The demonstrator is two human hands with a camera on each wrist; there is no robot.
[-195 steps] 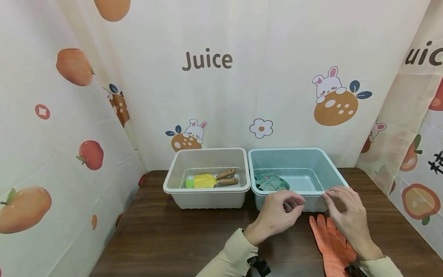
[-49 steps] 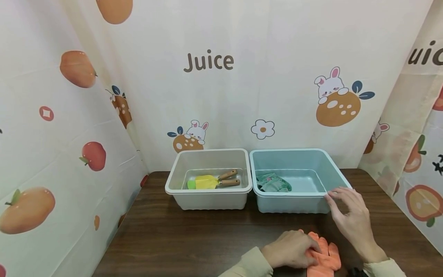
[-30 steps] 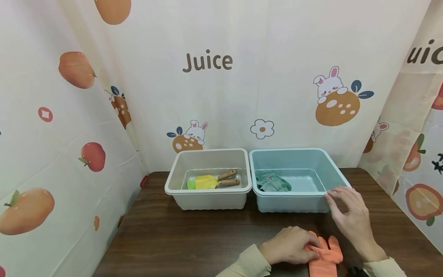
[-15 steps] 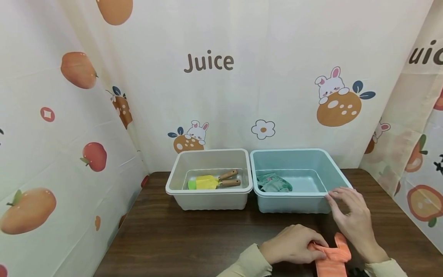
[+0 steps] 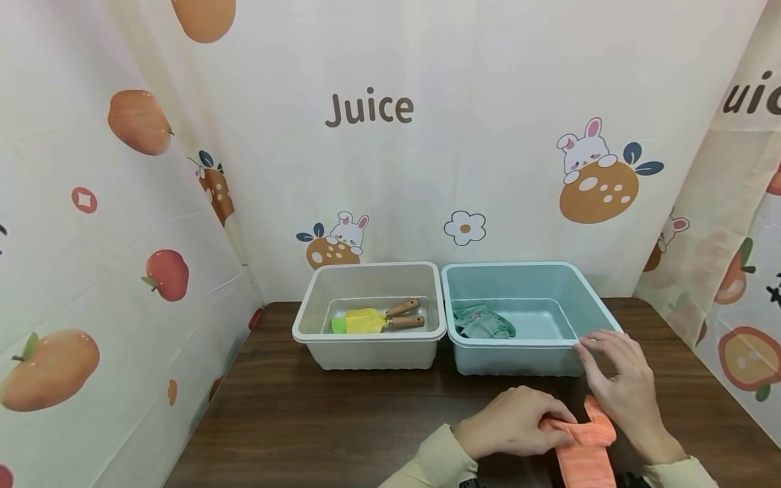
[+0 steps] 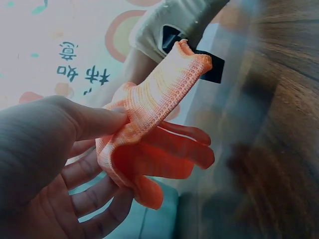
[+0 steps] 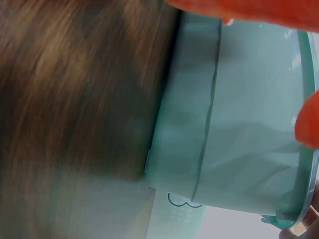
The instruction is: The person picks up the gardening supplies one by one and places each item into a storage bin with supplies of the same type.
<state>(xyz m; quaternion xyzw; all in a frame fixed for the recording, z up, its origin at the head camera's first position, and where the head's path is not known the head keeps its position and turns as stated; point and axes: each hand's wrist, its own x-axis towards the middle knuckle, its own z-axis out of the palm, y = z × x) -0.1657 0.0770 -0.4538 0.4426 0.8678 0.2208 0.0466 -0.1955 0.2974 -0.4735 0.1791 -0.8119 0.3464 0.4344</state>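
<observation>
My left hand (image 5: 515,423) pinches an orange knitted glove (image 5: 586,461) between thumb and fingers, low in front of the bins. In the left wrist view the glove (image 6: 157,94) is bent over, its ribbed cuff sticking up and its fingers hanging below my thumb. At the front right corner of a light blue bin (image 5: 518,359), my right hand (image 5: 625,390) holds the rim with thumb and fingertips. Parts of the glove (image 7: 249,10) cross the top and right of the right wrist view, close before the bin wall (image 7: 249,114). A crumpled green cloth (image 5: 482,322) lies in the blue bin's left side.
A greyish-white bin (image 5: 366,346) stands directly left of the blue one. Inside it lie a yellow tool (image 5: 364,320) and wooden handles (image 5: 405,322). Fruit-print curtains (image 5: 390,169) enclose the back and sides of the dark wooden table (image 5: 317,427).
My left hand has come down from the blue bin's front to the glove, which lay flat, and has bunched and lifted it slightly. My right hand has stayed at the bin's corner.
</observation>
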